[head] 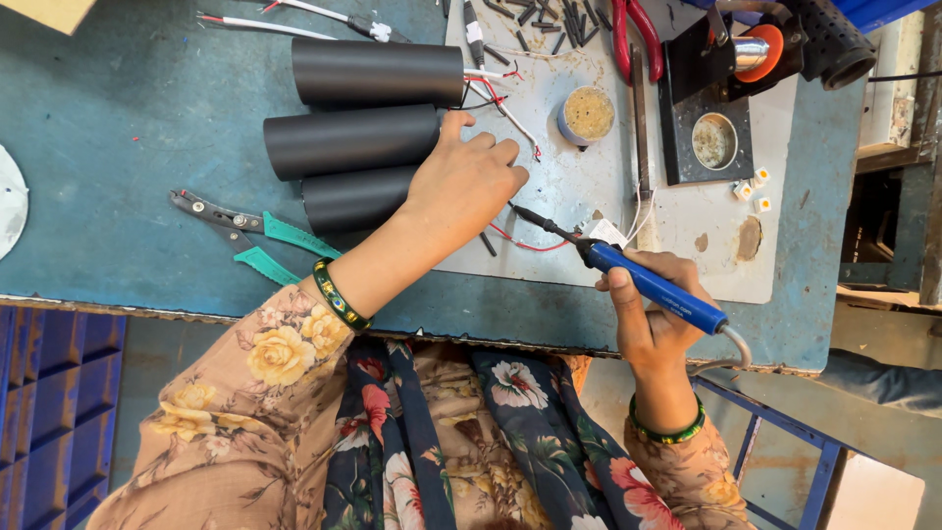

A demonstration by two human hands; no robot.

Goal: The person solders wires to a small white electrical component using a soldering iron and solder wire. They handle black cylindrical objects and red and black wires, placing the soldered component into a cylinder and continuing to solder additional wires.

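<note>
Big blue desk (118, 128) fills the upper half of the frame, and in the upper middle sits a pale work board (589, 186), scuffed and scattered with wire offcuts. Three black tubes (353, 137) lie stacked at centre-left, red and white leads spilling out of their right ends.

The left hand (466, 182) is down at the middle of the frame, palm over the end of the lowest tube, fingers curled loosely onto the board; whether that grip pinches a wire I cannot tell, the fingertips hide it.

The right hand (648, 314), lower right, has a closed grip around a blue-handled soldering iron (638, 280), and its dark tip points up-left, ending just beside the left hand's fingers, above a loose red wire (525, 242).

By my reading this is the soldering step itself, tip being brought to a lead at the tube's mouth. The next move looks to call for a steady tip and a pinned wire.

Smaller bits: a black iron stand (706, 128) upper right, a round tin (589, 113) of yellowish stuff, and green-handled pliers (245, 231) at left.
</note>
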